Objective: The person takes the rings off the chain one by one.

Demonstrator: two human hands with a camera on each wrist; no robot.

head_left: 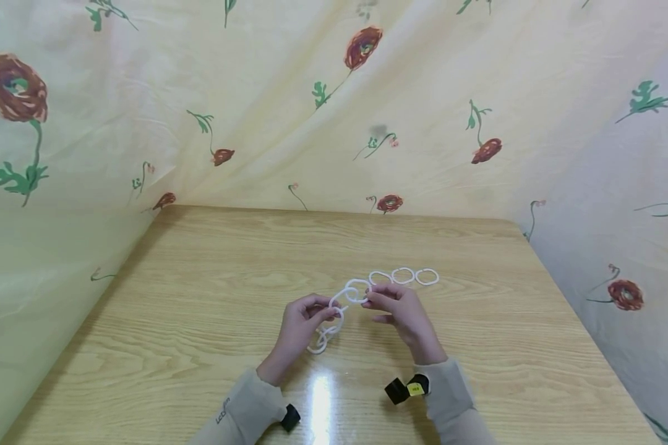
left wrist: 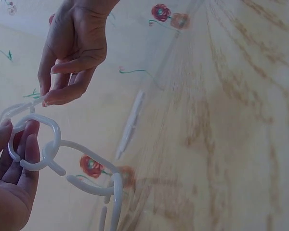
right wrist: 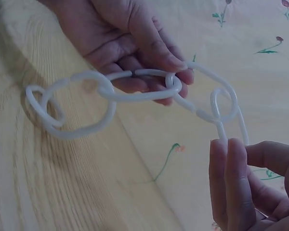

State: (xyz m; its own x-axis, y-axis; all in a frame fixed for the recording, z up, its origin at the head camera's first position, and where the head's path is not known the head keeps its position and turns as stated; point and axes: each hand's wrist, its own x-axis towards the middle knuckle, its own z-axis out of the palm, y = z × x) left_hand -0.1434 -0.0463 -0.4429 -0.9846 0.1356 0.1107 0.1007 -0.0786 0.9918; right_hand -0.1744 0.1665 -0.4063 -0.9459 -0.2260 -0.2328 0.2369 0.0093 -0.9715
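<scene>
White plastic C-shaped links [right wrist: 81,133] hang together as a short chain between the two hands. My left hand [head_left: 296,326] pinches a link near the chain's middle between thumb and fingers. From this hand several joined links [head_left: 331,331] droop toward the table. At the other end, my right hand [head_left: 403,314] pinches the end link [head_left: 359,280] with thumb and fingertips. In the left wrist view, small gaps show in the rings, one of them in the link [left wrist: 58,131] at the left fingers.
Three loose white links [head_left: 438,277] lie in a row on the wooden table [head_left: 211,266], just beyond the right hand. Flowered cloth [head_left: 267,93] hangs behind the table and along both sides. Black wrist cameras [head_left: 396,391] sit at the cuffs.
</scene>
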